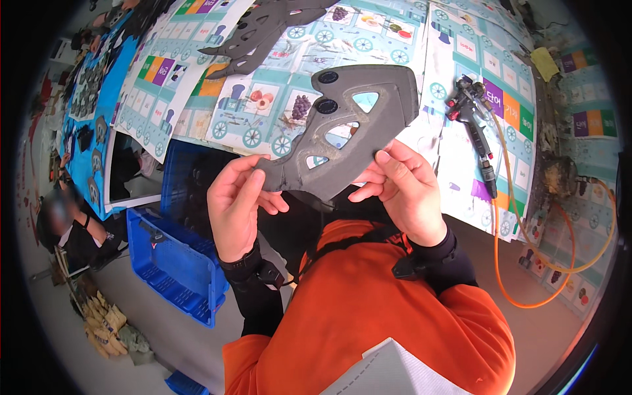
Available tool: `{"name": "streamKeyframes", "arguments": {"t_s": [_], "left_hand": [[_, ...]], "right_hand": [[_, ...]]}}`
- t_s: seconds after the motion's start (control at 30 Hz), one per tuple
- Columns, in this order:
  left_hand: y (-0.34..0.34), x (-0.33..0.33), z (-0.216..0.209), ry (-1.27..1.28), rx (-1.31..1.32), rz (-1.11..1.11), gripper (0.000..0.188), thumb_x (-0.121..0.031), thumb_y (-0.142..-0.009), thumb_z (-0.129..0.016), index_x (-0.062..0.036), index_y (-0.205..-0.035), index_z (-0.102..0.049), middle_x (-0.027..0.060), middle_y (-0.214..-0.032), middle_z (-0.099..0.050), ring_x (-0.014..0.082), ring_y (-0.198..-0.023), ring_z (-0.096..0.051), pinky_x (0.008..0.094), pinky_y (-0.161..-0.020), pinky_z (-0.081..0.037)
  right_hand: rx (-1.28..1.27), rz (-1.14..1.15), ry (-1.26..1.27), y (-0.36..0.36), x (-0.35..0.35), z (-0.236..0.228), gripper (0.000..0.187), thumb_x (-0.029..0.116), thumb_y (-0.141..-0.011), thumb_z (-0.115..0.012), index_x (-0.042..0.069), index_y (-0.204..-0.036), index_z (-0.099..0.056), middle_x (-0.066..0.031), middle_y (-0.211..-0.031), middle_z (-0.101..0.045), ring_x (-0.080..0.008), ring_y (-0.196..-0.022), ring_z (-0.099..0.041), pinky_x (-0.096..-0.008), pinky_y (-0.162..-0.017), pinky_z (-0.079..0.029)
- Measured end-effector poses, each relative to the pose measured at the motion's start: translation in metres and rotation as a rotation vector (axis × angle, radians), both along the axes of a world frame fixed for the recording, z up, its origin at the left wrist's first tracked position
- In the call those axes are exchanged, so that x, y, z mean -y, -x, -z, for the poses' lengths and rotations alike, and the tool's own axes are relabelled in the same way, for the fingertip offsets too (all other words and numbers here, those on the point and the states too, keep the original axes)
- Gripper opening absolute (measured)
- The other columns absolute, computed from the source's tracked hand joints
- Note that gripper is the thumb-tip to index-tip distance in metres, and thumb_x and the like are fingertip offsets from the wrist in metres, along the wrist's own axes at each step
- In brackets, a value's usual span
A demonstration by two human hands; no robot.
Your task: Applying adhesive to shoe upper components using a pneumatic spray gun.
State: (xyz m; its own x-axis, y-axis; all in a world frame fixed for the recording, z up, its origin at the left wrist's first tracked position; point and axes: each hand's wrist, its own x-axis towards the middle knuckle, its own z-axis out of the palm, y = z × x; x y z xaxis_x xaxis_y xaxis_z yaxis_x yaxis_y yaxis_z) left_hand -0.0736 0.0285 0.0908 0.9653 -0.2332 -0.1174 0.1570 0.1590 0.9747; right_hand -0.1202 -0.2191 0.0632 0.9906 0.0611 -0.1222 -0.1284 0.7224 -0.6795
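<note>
Between both hands I hold up a dark grey, curved flat panel [329, 179] with three rounded triangular cut-outs and two round black discs on its left side. My left hand [236, 204] pinches its lower left tip between thumb and fingers. At its lower right edge, my right hand [411, 191] grips it with the thumb on top and the fingers partly hidden underneath. The panel is lifted in front of the near table edge. More dark grey shaped pieces [258, 38] lie on the table beyond it.
Printed sheets cover the table [253, 112]. On its right lies a black spray gun [471, 122] with an orange hose [498, 263] hanging down. Blue crates [172, 263] stand at the lower left. Another person [79, 227] sits at the far left by a blue-covered table [108, 72].
</note>
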Motion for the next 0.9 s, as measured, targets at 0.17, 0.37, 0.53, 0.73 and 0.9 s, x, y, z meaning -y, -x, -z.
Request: {"name": "streamKeyframes", "arguments": {"t_s": [0.17, 0.37, 0.53, 0.73, 0.9], "left_hand": [[0.005, 0.000, -0.003, -0.055, 0.052, -0.029, 0.025, -0.008, -0.099, -0.057, 0.0047, -0.120, -0.060, 0.0109, -0.085, -0.070, 0.0177, -0.061, -0.070, 0.0216, -0.052, -0.051], [0.015, -0.007, -0.005, -0.118, -0.012, -0.063, 0.022, -0.007, -0.098, -0.058, 0.0029, -0.118, -0.062, 0.0115, -0.085, -0.071, 0.0170, -0.063, -0.070, 0.0226, -0.054, -0.052], [0.006, -0.040, -0.002, -0.185, 0.243, -0.174, 0.019, -0.001, -0.097, -0.061, 0.0021, -0.114, -0.068, 0.0077, -0.096, -0.071, 0.0176, -0.073, -0.073, 0.0242, -0.058, -0.055], [0.003, -0.092, 0.000, -0.252, 0.365, -0.412, 0.018, -0.003, -0.098, -0.060, 0.0020, -0.113, -0.069, 0.0082, -0.097, -0.070, 0.0186, -0.075, -0.074, 0.0232, -0.057, -0.055], [-0.006, -0.129, 0.003, -0.223, 0.355, -0.661, 0.018, -0.002, -0.098, -0.059, 0.0014, -0.112, -0.069, 0.0097, -0.097, -0.070, 0.0192, -0.074, -0.074, 0.0234, -0.059, -0.056]], "right_hand": [[-0.062, -0.001, 0.006, 0.001, 0.002, 0.009, 0.026, 0.009, -0.105, -0.045, -0.002, -0.126, -0.055, -0.0163, -0.107, -0.068, -0.0289, -0.099, -0.071, -0.0413, -0.079, -0.063], [-0.182, 0.044, 0.213, 0.000, -0.006, 0.014, 0.036, 0.009, -0.102, -0.046, -0.005, -0.135, -0.050, -0.0151, -0.097, -0.069, -0.0267, -0.089, -0.070, -0.0392, -0.074, -0.061], [0.019, -0.146, 0.417, -0.008, -0.029, 0.011, 0.052, 0.017, -0.100, -0.049, -0.002, -0.146, -0.040, -0.0184, -0.123, -0.064, -0.0288, -0.097, -0.070, -0.0311, -0.072, -0.056], [0.109, -0.184, 0.654, -0.012, -0.047, 0.019, 0.040, 0.001, -0.096, -0.050, -0.001, -0.135, -0.048, -0.0147, -0.120, -0.066, -0.0214, -0.090, -0.069, -0.0253, -0.066, -0.052], [0.111, -0.012, 0.754, -0.017, -0.052, 0.033, 0.028, -0.001, -0.096, -0.050, -0.001, -0.124, -0.054, -0.0117, -0.113, -0.067, -0.0165, -0.083, -0.066, -0.0230, -0.062, -0.047]]}}
